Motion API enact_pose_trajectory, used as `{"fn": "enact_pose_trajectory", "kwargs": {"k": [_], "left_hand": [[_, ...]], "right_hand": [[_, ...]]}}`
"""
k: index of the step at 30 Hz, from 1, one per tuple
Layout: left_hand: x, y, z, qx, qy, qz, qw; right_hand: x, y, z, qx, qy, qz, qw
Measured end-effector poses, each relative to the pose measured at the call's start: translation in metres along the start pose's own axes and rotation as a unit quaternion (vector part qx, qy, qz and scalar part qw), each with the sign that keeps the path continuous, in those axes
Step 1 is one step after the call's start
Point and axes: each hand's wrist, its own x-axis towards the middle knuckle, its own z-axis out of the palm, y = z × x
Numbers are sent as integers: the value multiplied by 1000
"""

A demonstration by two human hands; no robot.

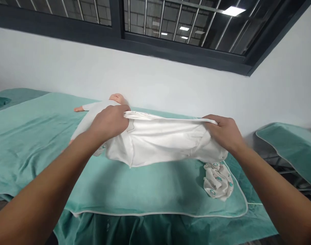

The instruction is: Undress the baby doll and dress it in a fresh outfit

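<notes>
A white cloth garment [165, 139] is stretched between my two hands above the bed, its folded top edge pulled nearly straight. My left hand [110, 122] is closed on its left end, and my right hand [223, 131] pinches the right end with the thumb on top. The lower part hangs down and casts a shadow on the green cover. Behind my left hand lies a baby doll [90, 114] in white clothing, partly hidden by that hand and forearm. Below my right hand rests a crumpled patterned cloth [218, 181], white with teal figures.
The bed carries a green cover [150, 190] with pale piping. A white wall [170, 88] runs behind it, below a dark-framed window [180, 44] with metal bars. To the right stands another green-covered surface [295, 146] on a metal frame.
</notes>
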Motion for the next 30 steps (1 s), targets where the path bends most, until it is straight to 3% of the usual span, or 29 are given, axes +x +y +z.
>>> {"fn": "enact_pose_trajectory", "kwargs": {"k": [2,4,8,10,12,15,19,23,26,30], "left_hand": [[12,-2,8,22,-19,-7,1000],[24,-4,29,67,-10,-2,998],[26,-4,103,172,20,33,984],[13,1,143,192,26,84,977],[0,6,176,162,-24,147,975],[-5,8,207,102,-70,130,984],[15,1,216,88,-57,46,993],[33,3,211,76,-43,-18,996],[39,11,208,43,-11,-59,997],[50,14,215,34,13,-60,998]], "right_hand": [[12,0,9,-25,-71,17,997],[23,1,30,-90,-121,31,988],[20,4,99,-241,-97,27,965],[3,1,137,-244,-96,-12,965],[-18,-5,171,-196,-135,-103,966],[-38,-16,209,-126,-190,-50,973],[-30,-20,233,-140,-174,78,972],[-9,-16,236,-158,-154,151,964],[-2,-11,233,-192,-120,131,965],[4,-2,234,-235,-106,82,963]]}}
